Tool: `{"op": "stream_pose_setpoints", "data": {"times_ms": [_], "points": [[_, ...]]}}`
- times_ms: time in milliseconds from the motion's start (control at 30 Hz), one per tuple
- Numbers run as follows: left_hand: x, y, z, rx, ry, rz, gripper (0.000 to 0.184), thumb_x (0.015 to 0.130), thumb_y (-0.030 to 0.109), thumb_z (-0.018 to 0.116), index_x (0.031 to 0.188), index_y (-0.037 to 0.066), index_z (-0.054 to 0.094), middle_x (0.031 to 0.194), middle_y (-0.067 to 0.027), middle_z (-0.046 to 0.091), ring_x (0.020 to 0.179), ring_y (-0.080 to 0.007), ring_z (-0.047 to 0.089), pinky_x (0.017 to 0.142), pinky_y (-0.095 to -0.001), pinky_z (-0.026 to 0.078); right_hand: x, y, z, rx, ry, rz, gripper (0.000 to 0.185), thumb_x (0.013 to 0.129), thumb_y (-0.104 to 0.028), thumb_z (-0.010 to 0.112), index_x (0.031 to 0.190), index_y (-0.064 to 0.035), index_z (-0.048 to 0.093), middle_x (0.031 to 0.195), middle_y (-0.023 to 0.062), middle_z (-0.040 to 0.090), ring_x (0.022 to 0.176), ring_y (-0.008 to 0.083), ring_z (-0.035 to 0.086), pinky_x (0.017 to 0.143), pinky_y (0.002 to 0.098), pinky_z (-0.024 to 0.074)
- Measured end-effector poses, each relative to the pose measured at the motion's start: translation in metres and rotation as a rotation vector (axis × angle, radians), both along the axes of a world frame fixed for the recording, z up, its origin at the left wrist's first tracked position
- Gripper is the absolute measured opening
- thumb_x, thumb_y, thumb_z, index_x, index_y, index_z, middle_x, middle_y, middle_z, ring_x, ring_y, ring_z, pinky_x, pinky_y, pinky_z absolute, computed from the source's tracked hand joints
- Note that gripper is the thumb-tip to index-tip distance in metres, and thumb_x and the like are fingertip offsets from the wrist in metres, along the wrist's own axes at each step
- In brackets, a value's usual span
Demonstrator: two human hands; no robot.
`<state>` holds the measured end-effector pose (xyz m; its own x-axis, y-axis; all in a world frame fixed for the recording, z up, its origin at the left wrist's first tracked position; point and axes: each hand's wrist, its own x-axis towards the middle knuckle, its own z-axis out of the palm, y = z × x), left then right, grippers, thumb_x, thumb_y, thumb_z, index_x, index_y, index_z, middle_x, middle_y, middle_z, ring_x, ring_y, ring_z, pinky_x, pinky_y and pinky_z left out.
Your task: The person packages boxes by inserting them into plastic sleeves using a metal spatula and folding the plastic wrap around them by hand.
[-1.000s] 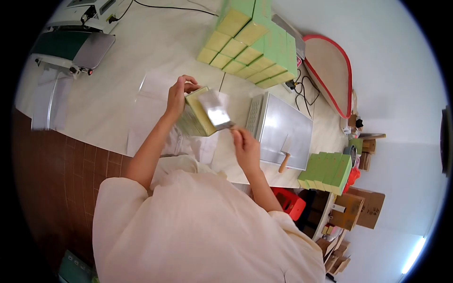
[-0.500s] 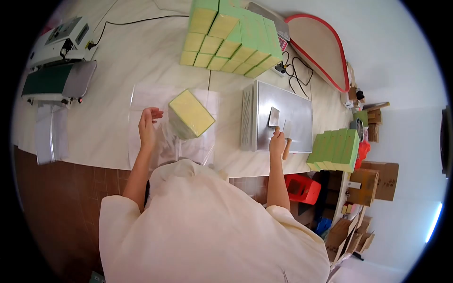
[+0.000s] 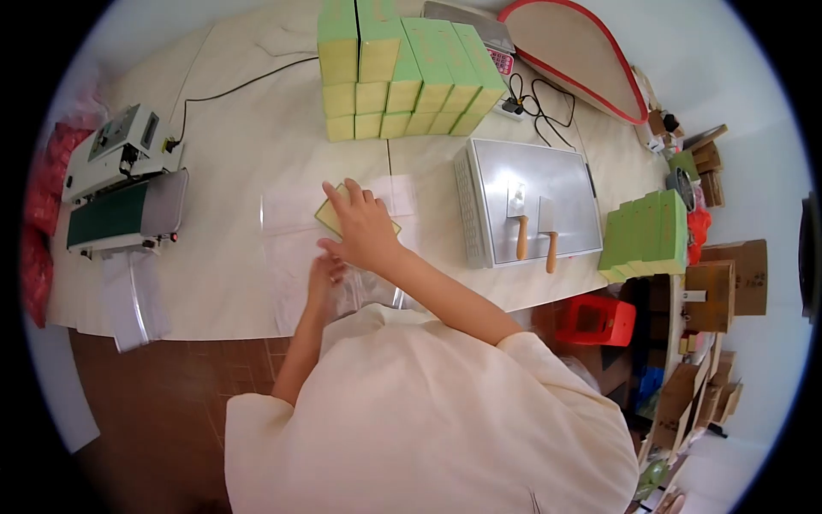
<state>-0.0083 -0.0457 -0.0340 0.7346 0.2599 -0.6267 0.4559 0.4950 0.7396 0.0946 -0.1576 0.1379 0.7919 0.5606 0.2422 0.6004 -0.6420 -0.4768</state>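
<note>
A yellow-topped box with green edges (image 3: 328,216) lies on clear plastic film (image 3: 287,244) on the table. My right hand (image 3: 364,230) reaches across, spread over the top of the box with its fingers apart, and covers much of it. Just below, on the near side of the box, my left hand (image 3: 324,281) has its fingers curled in by the crumpled film; what they hold, if anything, is hidden. Two scrapers with wooden handles, the left scraper (image 3: 519,224) and the right scraper (image 3: 549,233), rest on a metal hot plate (image 3: 569,180).
Green and yellow boxes (image 3: 411,81) stand stacked at the back. More green boxes (image 3: 646,231) line the right edge. At left sits a machine with a green belt (image 3: 116,210) and plastic sheets (image 3: 133,295) hanging below. A red stool (image 3: 595,319) is under the table.
My right hand has let go of a scraper, now lying on the hot plate, and moved left onto the box. My left hand has come nearer to me, below the box. The view has shifted.
</note>
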Motion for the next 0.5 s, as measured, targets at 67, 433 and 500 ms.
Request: {"op": "stream_pose_setpoints", "data": {"times_ms": [67,433,500], "points": [[-0.009,0.003,-0.011,-0.142,0.051,-0.045,0.045,0.101,0.044,0.043,0.127,0.007,0.049,0.117,-0.0079,0.062,0.1,-0.018,0.059,0.085,-0.0335,0.045,0.003,0.009,-0.005,-0.16,0.061,0.006,0.073,0.071,-0.028,0.08,0.135,-0.0112,0.048,0.127,0.0228,0.048,0.112,0.039,0.049,0.09,0.0462,0.043],[0.038,0.052,0.028,0.257,-0.648,-0.176,0.065,0.098,0.057,0.04,0.14,0.007,0.042,0.134,-0.0079,0.052,0.12,-0.0223,0.053,0.104,-0.0388,0.041,-0.047,-0.054,0.04,0.476,-0.026,0.3,0.073,0.059,-0.008,0.077,0.128,-0.0107,0.051,0.125,0.0185,0.047,0.11,0.037,0.049,0.092,0.0462,0.0396],[0.05,0.069,0.071,-0.022,-0.645,0.02,0.066,0.097,0.059,0.039,0.14,0.009,0.043,0.136,-0.0064,0.052,0.122,-0.0219,0.052,0.105,-0.0397,0.041,-0.048,-0.058,0.005,0.41,-0.022,0.192,0.079,0.059,-0.007,0.077,0.132,-0.0089,0.046,0.125,0.0185,0.046,0.11,0.0369,0.048,0.094,0.0463,0.0391]]}}
